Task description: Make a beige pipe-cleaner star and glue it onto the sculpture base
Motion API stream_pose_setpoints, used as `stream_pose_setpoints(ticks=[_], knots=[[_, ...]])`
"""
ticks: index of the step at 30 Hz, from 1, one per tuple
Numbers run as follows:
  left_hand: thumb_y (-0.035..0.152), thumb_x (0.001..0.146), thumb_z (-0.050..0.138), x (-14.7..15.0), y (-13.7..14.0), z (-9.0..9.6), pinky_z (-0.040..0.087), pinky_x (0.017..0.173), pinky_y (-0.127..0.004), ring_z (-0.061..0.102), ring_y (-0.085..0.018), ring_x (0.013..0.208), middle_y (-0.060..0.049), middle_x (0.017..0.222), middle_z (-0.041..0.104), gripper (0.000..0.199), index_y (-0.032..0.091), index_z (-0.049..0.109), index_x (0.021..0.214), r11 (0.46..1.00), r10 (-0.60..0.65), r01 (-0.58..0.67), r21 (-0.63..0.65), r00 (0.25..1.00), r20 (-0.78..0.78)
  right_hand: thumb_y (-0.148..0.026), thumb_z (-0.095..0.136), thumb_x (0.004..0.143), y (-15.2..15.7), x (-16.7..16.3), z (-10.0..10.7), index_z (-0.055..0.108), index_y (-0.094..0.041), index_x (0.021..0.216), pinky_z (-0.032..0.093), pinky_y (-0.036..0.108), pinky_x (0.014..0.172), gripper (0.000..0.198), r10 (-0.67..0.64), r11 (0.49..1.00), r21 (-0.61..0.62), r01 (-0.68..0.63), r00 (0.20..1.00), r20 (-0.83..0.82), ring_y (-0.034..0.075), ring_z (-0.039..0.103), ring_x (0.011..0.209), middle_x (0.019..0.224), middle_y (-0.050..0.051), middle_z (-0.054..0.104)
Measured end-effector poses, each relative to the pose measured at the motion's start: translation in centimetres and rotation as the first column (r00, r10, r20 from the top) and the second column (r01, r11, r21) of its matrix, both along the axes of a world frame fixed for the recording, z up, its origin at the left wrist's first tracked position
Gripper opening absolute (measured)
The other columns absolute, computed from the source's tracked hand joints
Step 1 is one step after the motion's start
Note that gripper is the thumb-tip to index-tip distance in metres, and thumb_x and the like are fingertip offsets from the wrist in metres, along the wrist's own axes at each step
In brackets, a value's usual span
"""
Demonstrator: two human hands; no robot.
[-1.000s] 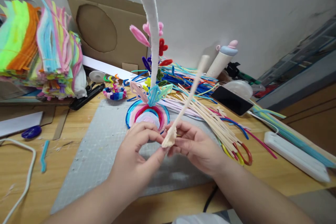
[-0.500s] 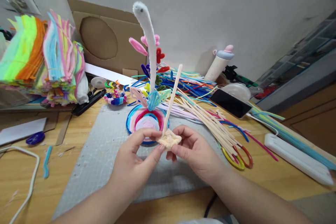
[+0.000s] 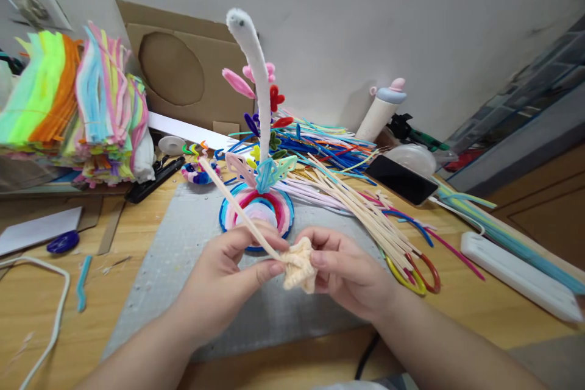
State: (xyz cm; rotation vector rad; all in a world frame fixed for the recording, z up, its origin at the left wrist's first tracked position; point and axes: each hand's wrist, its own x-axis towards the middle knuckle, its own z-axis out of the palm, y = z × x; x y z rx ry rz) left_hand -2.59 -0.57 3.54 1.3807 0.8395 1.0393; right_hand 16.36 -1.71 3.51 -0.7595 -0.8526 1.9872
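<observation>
Between my hands is a small cream star-shaped piece (image 3: 299, 265) of wound pipe cleaner. One straight cream pipe cleaner end (image 3: 237, 210) sticks out of it toward the upper left. My left hand (image 3: 228, 280) pinches the base of that end, at the star's left edge. On the right side, my right hand (image 3: 350, 268) grips the star with thumb and fingers. Just behind stands a pipe cleaner ornament: a round striped base (image 3: 283, 213), a tall white curved stem (image 3: 262, 85), coloured flowers and a pastel butterfly (image 3: 265, 173). My left fingers overlap the base's front in view.
A grey cutting mat (image 3: 169, 268) lies under my hands. Loose cream pipe cleaners (image 3: 361, 207) and scissors (image 3: 425, 271) are to the right, near a phone (image 3: 402, 180) and white power strip (image 3: 521, 277). Bundled pipe cleaners (image 3: 100, 103) stand at left beside a cardboard sheet (image 3: 210, 42).
The cream star has turned to show its face more fully. Its loose end has swung from pointing nearly upright to pointing up and left. Both hands keep hold of it.
</observation>
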Motion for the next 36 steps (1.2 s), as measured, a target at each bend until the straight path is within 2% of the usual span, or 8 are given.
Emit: stream_pose_setpoints(ticks=[7, 18, 23, 27, 30, 32, 36], knots=[[0.021, 0.069, 0.076, 0.1, 0.1, 0.0, 0.043, 0.081, -0.025, 0.057, -0.015, 0.088, 0.001, 0.084, 0.064, 0.012, 0.025, 0.071, 0.079, 0.999, 0.009, -0.009, 0.033, 1.0, -0.009, -0.032, 0.078, 0.067, -0.1, 0.1, -0.2, 0.062, -0.013, 0.083, 0.032, 0.015, 0.045, 0.029, 0.041, 0.999, -0.005, -0.042, 0.998, -0.037, 0.005, 0.051, 0.051, 0.066, -0.001, 0.059], [0.02, 0.069, 0.077, 0.2, 0.0, -0.5, 0.043, 0.076, -0.025, 0.055, -0.014, 0.082, 0.002, 0.08, 0.061, 0.012, 0.025, 0.07, 0.076, 0.993, -0.092, 0.101, -0.063, 0.986, 0.136, -0.028, 0.078, 0.068, -0.1, 0.0, -0.8, 0.063, -0.012, 0.085, 0.036, 0.013, 0.044, 0.028, 0.091, 0.996, -0.01, -0.093, 0.99, -0.103, 0.005, 0.053, 0.051, 0.066, -0.001, 0.06], [0.018, 0.068, 0.077, 0.4, -0.3, -0.4, 0.044, 0.078, -0.025, 0.055, -0.014, 0.083, 0.003, 0.081, 0.06, 0.015, 0.027, 0.069, 0.078, 0.99, -0.135, 0.137, -0.007, 0.979, 0.155, -0.025, 0.078, 0.069, -0.1, 0.1, -1.1, 0.065, -0.013, 0.087, 0.041, 0.012, 0.045, 0.026, 0.132, 0.988, -0.052, -0.144, 0.973, -0.191, 0.006, 0.058, 0.052, 0.066, 0.0, 0.063], [0.02, 0.068, 0.077, 0.4, -0.3, -0.1, 0.042, 0.09, -0.027, 0.054, -0.017, 0.101, 0.0, 0.096, 0.062, 0.023, 0.028, 0.069, 0.088, 0.989, -0.145, 0.139, 0.056, 0.983, 0.114, -0.028, 0.078, 0.069, 0.0, 0.1, -1.4, 0.066, -0.011, 0.086, 0.045, 0.013, 0.047, 0.027, 0.156, 0.984, -0.061, -0.169, 0.971, -0.179, 0.006, 0.06, 0.053, 0.067, 0.001, 0.064], [0.024, 0.067, 0.078, 0.3, -0.3, -0.1, 0.038, 0.098, -0.03, 0.05, -0.021, 0.114, -0.003, 0.111, 0.061, 0.032, 0.028, 0.069, 0.097, 0.983, -0.183, 0.181, 0.035, 0.981, 0.059, -0.03, 0.079, 0.068, 0.0, 0.0, -1.7, 0.067, -0.009, 0.088, 0.048, 0.013, 0.049, 0.032, 0.197, 0.973, -0.081, -0.215, 0.963, -0.183, 0.006, 0.061, 0.053, 0.068, 0.001, 0.064], [0.028, 0.066, 0.078, 0.2, -0.3, 0.0, 0.039, 0.099, -0.033, 0.052, -0.024, 0.114, -0.005, 0.114, 0.062, 0.036, 0.027, 0.069, 0.101, 0.977, -0.211, 0.211, 0.004, 0.977, 0.034, -0.03, 0.08, 0.068, 0.0, -0.1, -1.8, 0.067, -0.009, 0.091, 0.048, 0.013, 0.049, 0.034, 0.213, 0.968, -0.092, -0.235, 0.955, -0.205, 0.006, 0.061, 0.054, 0.069, 0.002, 0.065], [0.031, 0.066, 0.077, 0.2, -0.2, 0.2, 0.039, 0.1, -0.04, 0.054, -0.028, 0.113, -0.007, 0.116, 0.064, 0.041, 0.025, 0.068, 0.106, 0.982, -0.188, 0.188, -0.034, 0.982, -0.011, -0.029, 0.08, 0.069, 0.1, -0.1, -1.9, 0.068, -0.01, 0.093, 0.048, 0.012, 0.05, 0.034, 0.199, 0.971, -0.086, -0.222, 0.956, -0.215, 0.006, 0.062, 0.056, 0.072, 0.003, 0.066]])
